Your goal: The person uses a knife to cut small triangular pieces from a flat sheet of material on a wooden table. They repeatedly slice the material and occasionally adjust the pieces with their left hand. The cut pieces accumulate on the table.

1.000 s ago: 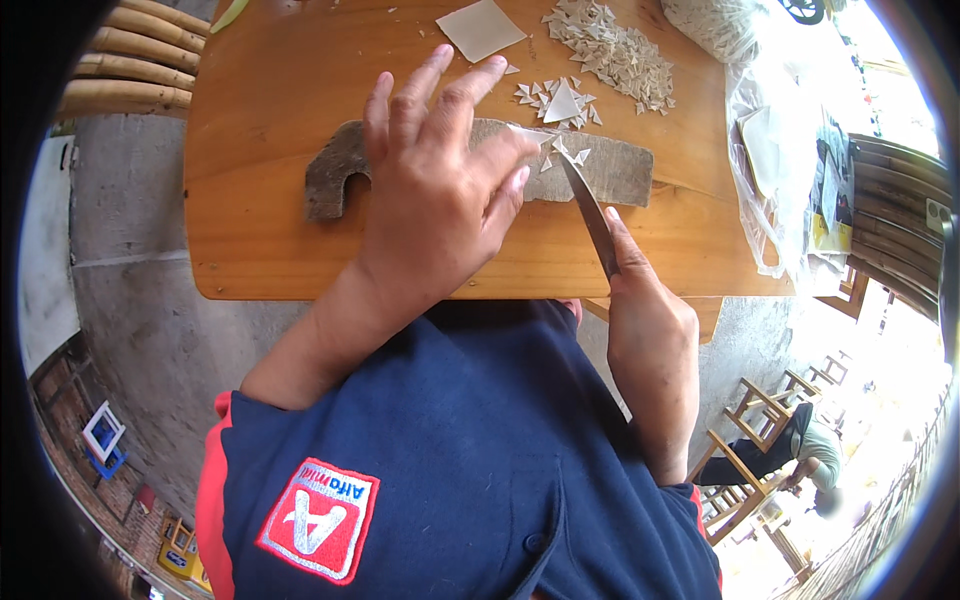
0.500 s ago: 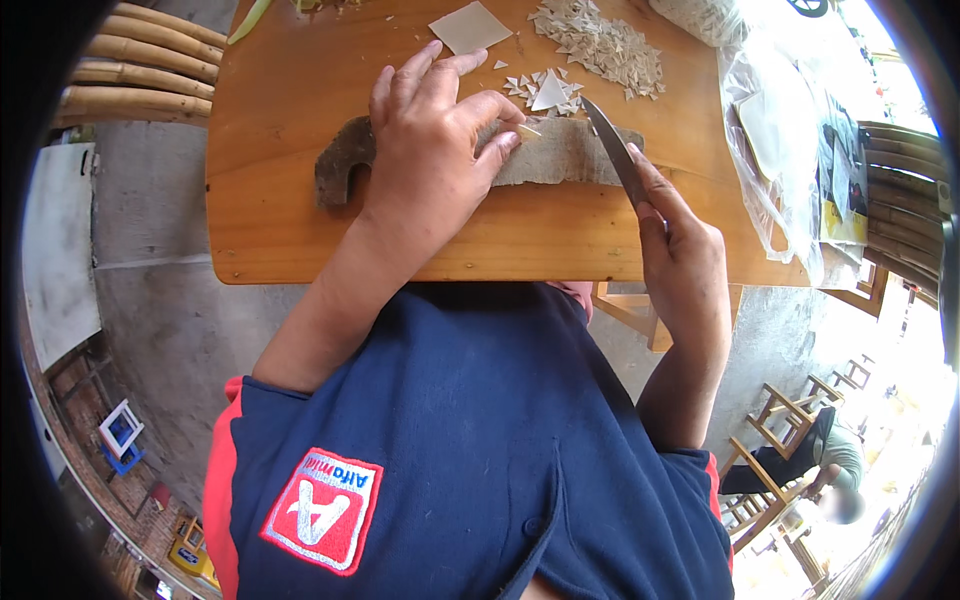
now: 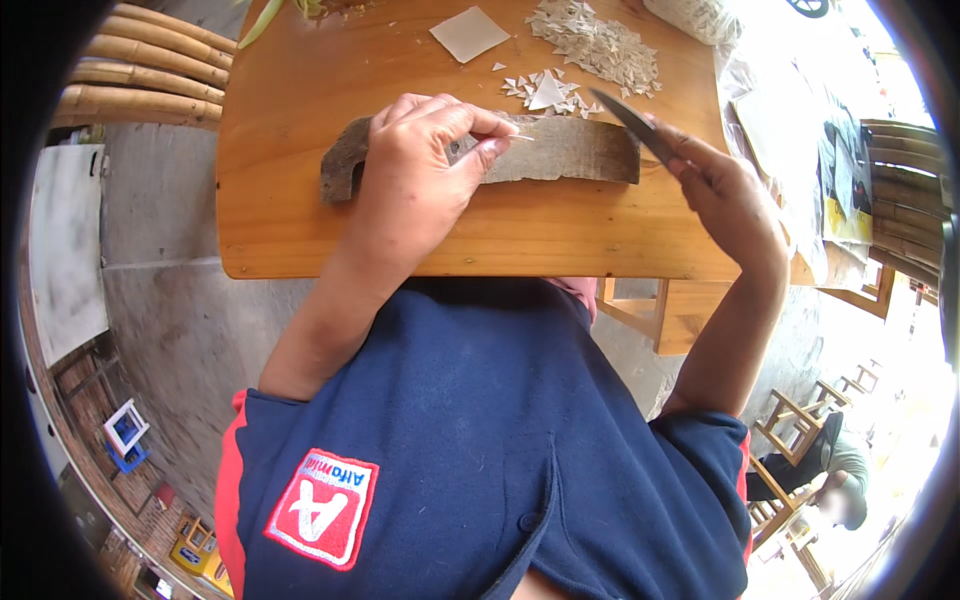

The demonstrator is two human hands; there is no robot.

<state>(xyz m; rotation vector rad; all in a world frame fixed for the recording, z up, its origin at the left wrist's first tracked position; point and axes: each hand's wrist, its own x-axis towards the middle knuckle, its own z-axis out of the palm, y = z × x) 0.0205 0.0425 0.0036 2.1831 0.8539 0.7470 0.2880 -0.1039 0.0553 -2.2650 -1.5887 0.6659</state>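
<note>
- Bright daylight fills the scene; the wooden desk is evenly and warmly lit.
- The upper right corner is blown out to white glare, washing away detail on the clear plastic bag there.
- Soft shadows lie under the left hand and along the desk's near edge.
- The knife blade is slightly blurred; the right hand looks a little soft.
- Strong fisheye bending: the desk's edges curve, and a black rim rings the frame.
- Things near the lower right rim are smeared and overexposed.
</note>
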